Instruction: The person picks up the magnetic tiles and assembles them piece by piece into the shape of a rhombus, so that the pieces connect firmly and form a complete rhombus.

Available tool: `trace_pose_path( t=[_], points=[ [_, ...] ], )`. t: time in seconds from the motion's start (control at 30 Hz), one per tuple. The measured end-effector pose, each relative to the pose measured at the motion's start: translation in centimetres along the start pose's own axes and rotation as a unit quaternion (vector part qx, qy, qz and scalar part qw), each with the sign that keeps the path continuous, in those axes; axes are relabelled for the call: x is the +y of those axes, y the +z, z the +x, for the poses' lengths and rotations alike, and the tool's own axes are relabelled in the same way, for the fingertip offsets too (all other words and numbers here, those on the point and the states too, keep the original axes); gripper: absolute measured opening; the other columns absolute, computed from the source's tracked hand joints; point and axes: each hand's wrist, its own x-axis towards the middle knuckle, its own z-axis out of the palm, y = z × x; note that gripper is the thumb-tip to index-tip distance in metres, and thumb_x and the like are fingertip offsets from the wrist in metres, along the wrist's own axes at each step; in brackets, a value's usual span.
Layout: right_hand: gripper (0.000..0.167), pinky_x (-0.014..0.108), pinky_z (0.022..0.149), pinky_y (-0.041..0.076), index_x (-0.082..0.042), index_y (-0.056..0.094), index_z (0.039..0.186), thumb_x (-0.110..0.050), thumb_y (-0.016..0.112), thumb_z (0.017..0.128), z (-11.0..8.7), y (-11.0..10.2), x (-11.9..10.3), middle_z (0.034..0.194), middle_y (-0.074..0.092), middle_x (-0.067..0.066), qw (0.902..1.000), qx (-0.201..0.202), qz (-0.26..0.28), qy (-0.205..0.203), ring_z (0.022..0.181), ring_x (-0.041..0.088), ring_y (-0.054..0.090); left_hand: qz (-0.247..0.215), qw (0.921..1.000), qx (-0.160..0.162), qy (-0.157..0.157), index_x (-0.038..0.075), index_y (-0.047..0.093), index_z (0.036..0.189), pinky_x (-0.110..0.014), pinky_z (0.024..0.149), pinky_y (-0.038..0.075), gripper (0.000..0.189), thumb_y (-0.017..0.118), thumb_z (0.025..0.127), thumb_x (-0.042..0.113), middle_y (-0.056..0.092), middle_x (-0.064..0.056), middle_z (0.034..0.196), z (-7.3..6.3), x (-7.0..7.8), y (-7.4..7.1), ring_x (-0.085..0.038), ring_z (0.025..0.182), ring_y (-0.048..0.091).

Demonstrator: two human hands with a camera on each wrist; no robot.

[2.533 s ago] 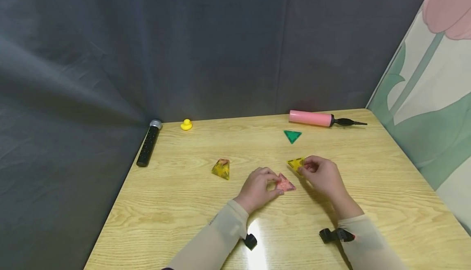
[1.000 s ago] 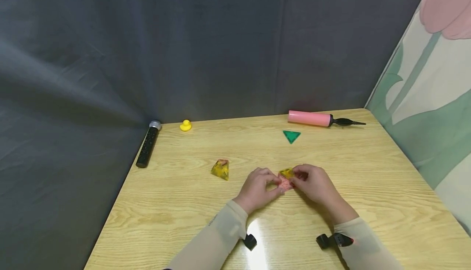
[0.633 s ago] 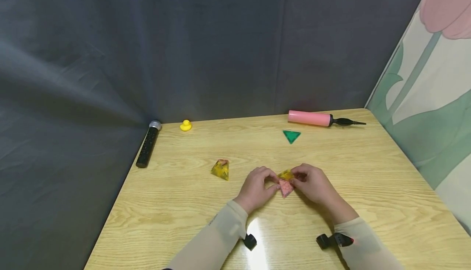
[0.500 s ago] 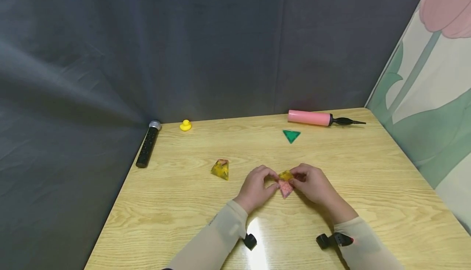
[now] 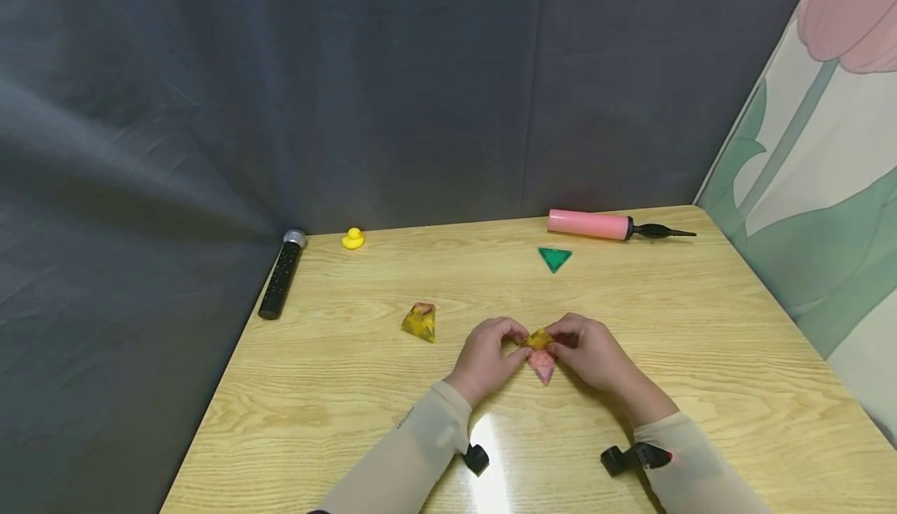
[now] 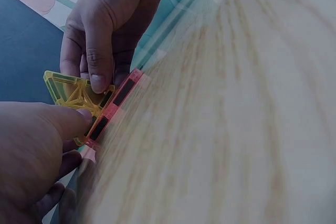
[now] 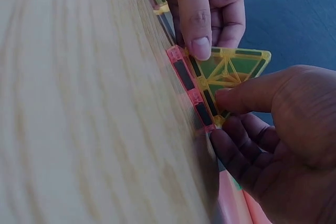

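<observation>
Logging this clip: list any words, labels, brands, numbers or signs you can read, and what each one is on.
Readable text: none.
Left sleeve: a small dark mark near the cuff looks like printed lettering, too small and blurred to read.
Yellow tile and pink tile: no lettering visible.
Microphone, pink pump and green tile: none I can make out.

A dark blue-grey fabric curtain [image 5: 420,86] hangs behind the light yellowish wood-grain desk [image 5: 315,420] and along its left side, smooth at the back apart from a faint vertical seam, creased at the left. On the right stands a whitish panel printed with a large pink tulip and grey-green leaves [image 5: 827,187]. A bright white reflection [image 5: 489,479] gleams on the desk's near part.
</observation>
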Motion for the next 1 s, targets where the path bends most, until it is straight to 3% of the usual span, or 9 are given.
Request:
trace_pose_path(
  t=[0.23, 0.53, 0.73, 1.0],
  points=[
    [0.021, 0.031, 0.084, 0.058, -0.008, 0.080, 0.107, 0.005, 0.077, 0.091, 0.0, 0.3, 0.1, 0.101, 0.070, -0.001, 0.9999, -0.009, 0.003, -0.005, 0.095, 0.018, 0.069, 0.039, 0.9992, 0.006, 0.009, 0.025, 0.078, 0.102, -0.030, 0.100, 0.046, 0.015, 0.086, 0.090, 0.028, 0.074, 0.018, 0.104, 0.0, 0.1, -0.1, -0.002, 0.101, 0.063],
    [0.024, 0.032, 0.083, 0.058, -0.008, 0.079, 0.112, 0.004, 0.077, 0.091, 0.0, 0.1, 0.4, 0.102, 0.071, -0.002, 0.9998, -0.016, -0.006, 0.006, 0.094, 0.016, 0.068, 0.050, 0.9987, 0.006, -0.009, 0.028, 0.080, 0.100, -0.029, 0.088, 0.045, 0.015, 0.087, 0.088, 0.033, 0.072, 0.022, 0.093, -0.2, 0.2, -0.2, 0.002, 0.086, 0.056],
    [0.028, 0.039, 0.085, 0.058, -0.005, 0.074, 0.122, 0.003, 0.074, 0.094, 0.7, -2.2, 0.8, 0.111, 0.072, 0.004, 0.9989, -0.037, -0.021, 0.018, 0.098, 0.020, 0.067, 0.052, 0.9986, 0.002, -0.012, 0.029, 0.079, 0.100, -0.028, 0.088, 0.045, 0.015, 0.087, 0.089, 0.036, 0.072, 0.022, 0.092, -0.2, 0.2, -0.2, 0.002, 0.084, 0.056],
    [0.027, 0.045, 0.085, 0.056, 0.001, 0.069, 0.128, -0.002, 0.065, 0.101, 3.5, -6.2, 2.0, 0.113, 0.071, 0.014, 0.9973, -0.022, -0.060, 0.037, 0.100, 0.029, 0.066, 0.053, 0.9986, -0.002, -0.007, 0.028, 0.078, 0.099, -0.027, 0.084, 0.043, 0.013, 0.086, 0.090, 0.033, 0.070, 0.021, 0.088, -0.3, 0.3, -0.3, 0.000, 0.080, 0.056]
  ],
)
